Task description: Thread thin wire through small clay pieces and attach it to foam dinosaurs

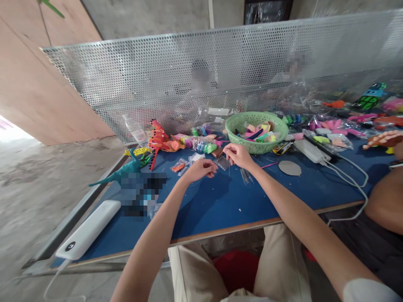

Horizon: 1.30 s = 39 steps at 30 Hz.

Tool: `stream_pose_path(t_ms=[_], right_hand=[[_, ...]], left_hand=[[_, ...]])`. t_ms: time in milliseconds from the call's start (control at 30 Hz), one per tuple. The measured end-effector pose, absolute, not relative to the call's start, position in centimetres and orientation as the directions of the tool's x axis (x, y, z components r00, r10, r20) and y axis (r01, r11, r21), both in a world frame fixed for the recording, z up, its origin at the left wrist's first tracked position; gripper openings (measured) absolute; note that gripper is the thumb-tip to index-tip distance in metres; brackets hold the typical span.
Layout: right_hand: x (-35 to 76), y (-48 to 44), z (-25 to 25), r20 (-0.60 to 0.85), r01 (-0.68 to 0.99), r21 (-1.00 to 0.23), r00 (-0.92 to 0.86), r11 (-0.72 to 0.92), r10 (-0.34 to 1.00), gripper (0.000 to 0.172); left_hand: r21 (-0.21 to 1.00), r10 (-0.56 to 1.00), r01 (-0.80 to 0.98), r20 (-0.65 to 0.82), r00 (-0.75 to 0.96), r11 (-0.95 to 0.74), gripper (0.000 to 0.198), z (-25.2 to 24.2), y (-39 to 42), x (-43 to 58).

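Observation:
Over the middle of the blue table (214, 209), my left hand (206, 168) is closed, its fingertips pinched together. What it pinches, if anything, is too small to make out. My right hand (236, 155), a little higher and to the right, pinches what looks like a thin wire; fine lines show below its fingers. Under and beside that hand lies a bunch of thin grey wires (246, 176). A small clear plastic bag (223, 163) and a brown piece (217, 152) lie just behind the gap between my hands.
A green basket (272, 147) of colourful pieces stands behind my right hand. Toy dinosaurs, one teal (129, 167), and a white power bank (90, 228) are at left. A grey oval (289, 167) and a cabled white power bank (311, 151) lie right. A perforated metal screen (157, 63) rises behind.

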State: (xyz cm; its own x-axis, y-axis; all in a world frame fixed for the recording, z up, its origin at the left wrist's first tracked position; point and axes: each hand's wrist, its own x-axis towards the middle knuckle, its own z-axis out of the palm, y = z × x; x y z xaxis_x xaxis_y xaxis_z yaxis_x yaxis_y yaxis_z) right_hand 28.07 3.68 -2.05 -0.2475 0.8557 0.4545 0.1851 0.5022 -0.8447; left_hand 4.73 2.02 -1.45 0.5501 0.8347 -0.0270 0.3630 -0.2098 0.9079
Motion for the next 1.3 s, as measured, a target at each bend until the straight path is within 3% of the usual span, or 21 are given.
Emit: stream_pose_path(t_ms=[100,233,333,467,633,833,967,1067,1300], right_hand=[[28.1,4.1,-2.4,0.446,0.174,-0.868,-0.138,0.465,0.884,0.03],[28.0,4.6,-2.7,0.357,0.063,-0.933,0.011,0.356,0.934,0.028],[27.3,4.7,-2.7,0.268,-0.126,-0.955,0.039,0.27,0.963,0.028],[26.1,4.6,-2.9,0.129,-0.438,-0.887,0.073,0.148,0.989,0.023],[25.0,4.4,-3.5,0.099,-0.583,-0.806,0.036,0.101,0.994,0.014],[24.0,3.7,-3.4,0.074,-0.638,-0.769,-0.05,0.025,0.996,0.013],[23.7,2.7,-2.9,0.065,-0.578,-0.812,-0.231,-0.083,0.971,0.01],[23.7,2.2,-2.6,0.099,-0.554,-0.83,-0.267,-0.069,0.959,0.013],[23.8,2.1,-2.2,0.194,-0.574,-0.819,-0.232,0.027,0.953,0.018]], left_hand=[[0.854,0.878,0.42,0.084,0.471,-0.307,0.038,-1.6,2.3,4.6],[0.855,0.929,0.365,0.338,0.148,-0.369,0.044,-1.6,3.2,4.2],[0.942,0.958,0.189,0.285,-0.013,-0.278,0.052,-1.5,3.8,3.8],[0.948,0.957,0.172,0.243,0.16,-0.269,0.049,-1.2,3.5,3.8],[0.886,0.858,0.184,0.328,0.396,-0.425,0.049,-1.0,2.2,4.9],[0.914,0.911,0.123,0.357,0.208,-0.387,0.042,-1.9,2.5,5.9],[0.92,0.916,-0.048,0.392,0.087,-0.389,0.042,-2.4,3.3,5.9],[0.921,0.927,-0.172,0.367,0.082,-0.349,0.043,-2.3,3.5,5.8],[0.934,0.938,-0.177,0.332,0.101,-0.311,0.044,-1.8,3.3,5.7]])
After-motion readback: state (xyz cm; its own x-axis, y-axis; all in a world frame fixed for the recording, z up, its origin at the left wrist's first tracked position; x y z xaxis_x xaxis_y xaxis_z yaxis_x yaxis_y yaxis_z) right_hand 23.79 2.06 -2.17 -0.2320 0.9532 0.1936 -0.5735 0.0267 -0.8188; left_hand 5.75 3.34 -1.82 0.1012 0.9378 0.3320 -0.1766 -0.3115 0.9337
